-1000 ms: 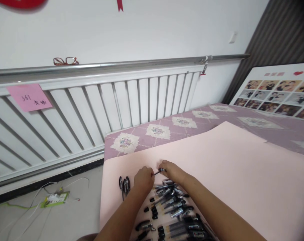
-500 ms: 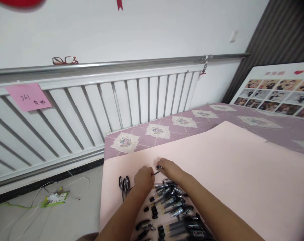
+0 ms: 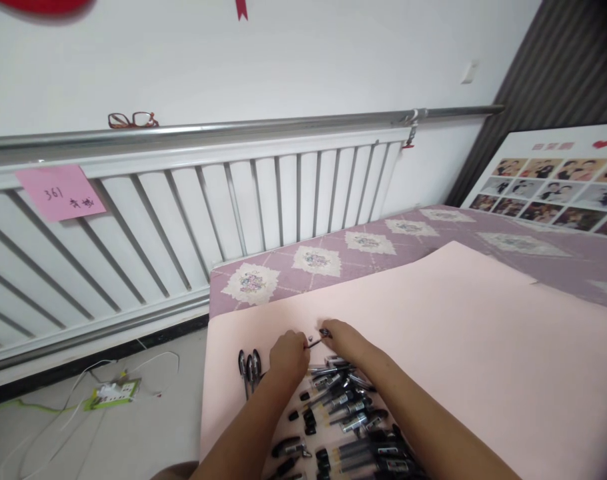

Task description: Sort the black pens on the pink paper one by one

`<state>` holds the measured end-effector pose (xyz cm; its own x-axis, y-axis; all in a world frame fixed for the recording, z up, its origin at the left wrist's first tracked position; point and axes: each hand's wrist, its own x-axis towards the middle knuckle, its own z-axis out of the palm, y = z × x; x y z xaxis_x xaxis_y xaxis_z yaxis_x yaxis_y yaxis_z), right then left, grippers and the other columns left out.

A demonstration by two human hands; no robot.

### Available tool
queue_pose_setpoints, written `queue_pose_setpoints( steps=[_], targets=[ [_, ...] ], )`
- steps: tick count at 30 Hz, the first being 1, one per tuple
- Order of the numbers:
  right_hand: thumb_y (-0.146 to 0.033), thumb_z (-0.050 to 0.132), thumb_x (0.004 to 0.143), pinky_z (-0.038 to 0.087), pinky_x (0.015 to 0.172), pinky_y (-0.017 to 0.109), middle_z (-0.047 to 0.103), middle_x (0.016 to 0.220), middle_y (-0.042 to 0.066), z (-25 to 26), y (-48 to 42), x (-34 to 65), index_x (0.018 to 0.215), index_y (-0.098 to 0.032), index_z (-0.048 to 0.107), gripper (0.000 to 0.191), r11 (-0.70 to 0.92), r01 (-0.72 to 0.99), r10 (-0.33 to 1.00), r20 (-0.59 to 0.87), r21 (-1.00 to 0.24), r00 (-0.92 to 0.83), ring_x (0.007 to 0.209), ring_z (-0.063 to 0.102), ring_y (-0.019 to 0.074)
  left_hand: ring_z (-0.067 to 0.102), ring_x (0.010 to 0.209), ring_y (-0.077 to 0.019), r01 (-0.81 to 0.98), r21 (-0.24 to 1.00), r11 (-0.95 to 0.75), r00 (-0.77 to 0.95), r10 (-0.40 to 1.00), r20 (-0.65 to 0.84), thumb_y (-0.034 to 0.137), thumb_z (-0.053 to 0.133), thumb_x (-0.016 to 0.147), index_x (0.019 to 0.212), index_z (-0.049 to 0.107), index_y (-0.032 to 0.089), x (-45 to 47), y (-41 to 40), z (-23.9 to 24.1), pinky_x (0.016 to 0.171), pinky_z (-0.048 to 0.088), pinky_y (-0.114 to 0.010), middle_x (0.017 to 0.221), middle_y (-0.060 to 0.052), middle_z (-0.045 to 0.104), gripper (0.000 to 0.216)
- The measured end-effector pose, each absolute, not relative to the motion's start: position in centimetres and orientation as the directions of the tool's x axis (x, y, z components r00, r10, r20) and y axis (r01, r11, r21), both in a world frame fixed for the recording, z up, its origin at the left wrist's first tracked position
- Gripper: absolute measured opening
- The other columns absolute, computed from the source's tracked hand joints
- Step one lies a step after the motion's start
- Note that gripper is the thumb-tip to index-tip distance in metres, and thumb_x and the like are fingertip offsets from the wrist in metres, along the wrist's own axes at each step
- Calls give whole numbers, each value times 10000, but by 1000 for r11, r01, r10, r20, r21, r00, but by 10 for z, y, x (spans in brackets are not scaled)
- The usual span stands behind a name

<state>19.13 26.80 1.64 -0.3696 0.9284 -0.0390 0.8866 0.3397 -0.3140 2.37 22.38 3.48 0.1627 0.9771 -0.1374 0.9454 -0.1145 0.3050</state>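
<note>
My left hand [image 3: 289, 360] is closed on one end of a thin dark pen [image 3: 314, 344]. At the other end, my right hand [image 3: 342, 340] pinches a black piece that looks like a pen cap [image 3: 325, 333]. A tiny pale spot beside the pen is too small to make out. Both hands are just above the pink sheet [image 3: 408, 320]. Several assembled pens [image 3: 248, 365] lie left of my left hand. Below and between my forearms lie loose pen parts: black caps [image 3: 309, 421], clear barrels [image 3: 353, 423] and refills [image 3: 351, 455]. My forearms hide some of them.
A purple patterned cover [image 3: 368, 243] lies under the sheet. Behind it stand a white radiator [image 3: 263, 200] and a metal pipe [image 3: 283, 125] with glasses [image 3: 133, 120] on top. A photo board [image 3: 548, 187] leans at right; a power strip [image 3: 116, 395] lies on the floor.
My right hand has drawn slightly right, away from my left, so more of the pen shows between them. My left hand stays nearly in place. The view has shifted a little.
</note>
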Motion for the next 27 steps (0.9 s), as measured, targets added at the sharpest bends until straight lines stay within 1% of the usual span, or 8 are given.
queue_pose_setpoints(
  steps=[3,6,9,12,16,18,21,27],
  targets=[
    [-309,525,864,478,787,379,612,1017,41,20,266,188,997,-156,581,210,382,860,909,-32,-338,-416,884,590,168,532,933,-184,943,313,-114,163,977,-138,275,471,820,937,583,255,23,224,34,784,417,-277,1007,-27,572,163],
    [-222,551,824,447,773,314,633,929,44,25,264,184,891,-161,621,114,420,829,890,-8,-370,-455,854,585,164,525,951,-185,941,322,-107,159,978,-138,279,486,816,975,552,258,24,224,33,792,406,-277,1018,-15,574,173],
    [-156,565,763,415,730,256,647,873,45,26,261,180,818,-182,646,101,437,806,882,15,-399,-471,820,584,165,527,949,-186,941,326,-93,148,978,-148,280,493,817,997,519,252,25,225,33,785,401,-278,1016,-13,578,184],
    [-195,566,757,404,689,245,653,836,39,28,259,179,830,-191,642,105,417,804,894,35,-424,-446,773,583,167,530,941,-182,939,333,-87,149,975,-163,291,513,812,999,498,246,26,225,35,773,397,-271,1017,-15,579,193],
    [-272,465,838,409,691,249,654,887,59,31,261,181,967,-178,595,206,362,818,926,70,-446,-371,779,583,168,524,952,-188,932,352,-83,149,975,-164,285,516,811,998,490,235,26,226,35,769,391,-273,1028,-25,575,196],
    [-234,421,850,406,699,252,654,876,67,32,264,182,948,-168,602,216,345,828,934,74,-441,-350,778,584,169,524,953,-190,926,368,-81,149,976,-160,277,520,804,1000,492,229,26,226,35,768,390,-273,1030,-32,576,203],
    [-206,459,820,397,730,262,646,851,73,32,265,181,856,-167,639,188,330,846,941,74,-420,-331,790,577,178,532,939,-189,910,407,-82,153,978,-144,267,542,783,1017,500,216,22,226,37,766,393,-266,1028,-42,581,244],
    [-302,516,841,433,714,300,632,823,40,30,263,176,827,-166,628,176,235,879,970,39,-414,-241,746,578,151,553,843,-157,834,539,-120,169,985,-43,289,554,754,950,552,221,-7,215,60,722,407,-238,949,-14,602,207]
  ],
)
